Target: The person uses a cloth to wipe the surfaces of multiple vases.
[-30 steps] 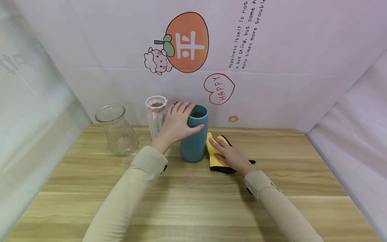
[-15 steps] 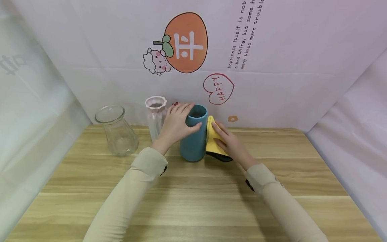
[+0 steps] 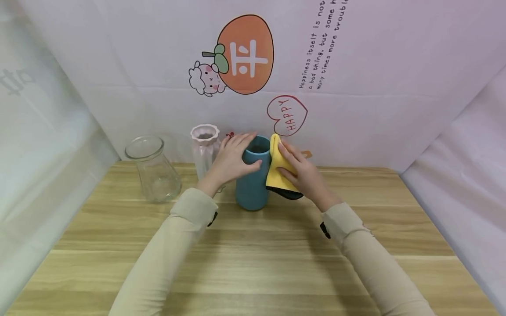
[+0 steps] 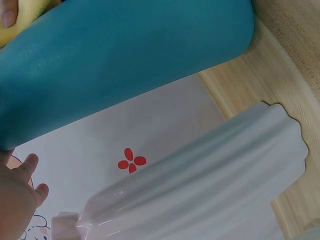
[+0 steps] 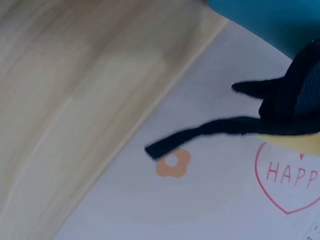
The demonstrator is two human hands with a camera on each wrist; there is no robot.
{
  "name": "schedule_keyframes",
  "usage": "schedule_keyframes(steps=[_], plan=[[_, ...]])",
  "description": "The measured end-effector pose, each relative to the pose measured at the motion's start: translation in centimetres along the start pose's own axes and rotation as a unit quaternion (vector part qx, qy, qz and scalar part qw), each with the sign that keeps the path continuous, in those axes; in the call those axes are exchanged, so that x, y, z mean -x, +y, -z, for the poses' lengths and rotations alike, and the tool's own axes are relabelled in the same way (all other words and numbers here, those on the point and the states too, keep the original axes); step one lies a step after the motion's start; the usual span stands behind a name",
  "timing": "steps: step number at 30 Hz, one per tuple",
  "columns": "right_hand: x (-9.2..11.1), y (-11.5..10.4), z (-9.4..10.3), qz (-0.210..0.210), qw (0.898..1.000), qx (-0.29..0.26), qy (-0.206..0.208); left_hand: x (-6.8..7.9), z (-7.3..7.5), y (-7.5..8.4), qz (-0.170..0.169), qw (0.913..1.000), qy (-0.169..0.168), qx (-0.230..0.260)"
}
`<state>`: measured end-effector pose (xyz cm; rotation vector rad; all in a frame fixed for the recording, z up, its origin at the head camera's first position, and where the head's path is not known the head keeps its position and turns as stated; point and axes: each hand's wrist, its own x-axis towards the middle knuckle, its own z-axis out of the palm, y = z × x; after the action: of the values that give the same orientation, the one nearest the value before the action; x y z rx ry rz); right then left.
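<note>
A tall blue vase (image 3: 252, 188) stands upright on the wooden table near the back wall. The left hand (image 3: 229, 163) grips it at the top, fingers over the rim and thumb on the front. The right hand (image 3: 310, 180) holds a folded yellow cloth (image 3: 275, 181) with black edging against the vase's upper right side. In the left wrist view, the vase (image 4: 125, 55) crosses the top, with a bit of cloth (image 4: 30, 9) beyond it. The cloth's black trim (image 5: 215, 127) hangs down in the right wrist view, where the right hand itself is out of sight.
Left of the blue vase stands a pale pink ribbed vase (image 3: 204, 160), partly behind the left hand. A clear glass vase (image 3: 158, 180) is farther left. White printed sheeting (image 3: 363, 114) rises behind the table (image 3: 253, 263) and along its sides.
The right hand has slid the yellow cloth upward along the vase's right side, from near the table to the rim. The left hand and the vase have stayed in place.
</note>
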<state>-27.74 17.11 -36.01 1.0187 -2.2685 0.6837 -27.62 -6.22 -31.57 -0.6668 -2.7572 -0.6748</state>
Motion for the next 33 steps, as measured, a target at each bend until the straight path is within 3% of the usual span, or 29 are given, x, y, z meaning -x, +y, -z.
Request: schedule_keyframes(steps=[4,8,18,21,24,29,33], plan=[[0.6,-0.2,-0.6,-0.039,0.998,-0.024,-0.041,0.0,0.0,-0.1,0.000,1.0000,-0.006,0.007],[1.4,0.0,-1.4,-0.048,0.997,-0.023,-0.060,0.1,0.0,0.0,0.000,0.9999,-0.009,0.011],[4.1,1.2,-3.1,-0.004,0.997,0.038,-0.072,0.1,0.0,0.1,0.000,0.9997,-0.012,0.020],[4.8,1.6,-3.3,-0.002,0.995,0.039,-0.093,0.1,0.0,0.1,0.000,0.9997,-0.015,0.018],[5.4,1.9,-3.3,-0.016,0.989,0.041,-0.139,0.2,0.0,0.1,0.000,0.9997,-0.014,0.018],[6.2,2.1,-3.1,-0.053,0.970,0.053,-0.232,0.2,0.0,0.0,-0.001,0.9997,-0.014,0.021],[6.4,2.2,-3.1,-0.061,0.963,0.063,-0.255,0.2,-0.1,0.1,0.001,0.9998,-0.010,0.016]])
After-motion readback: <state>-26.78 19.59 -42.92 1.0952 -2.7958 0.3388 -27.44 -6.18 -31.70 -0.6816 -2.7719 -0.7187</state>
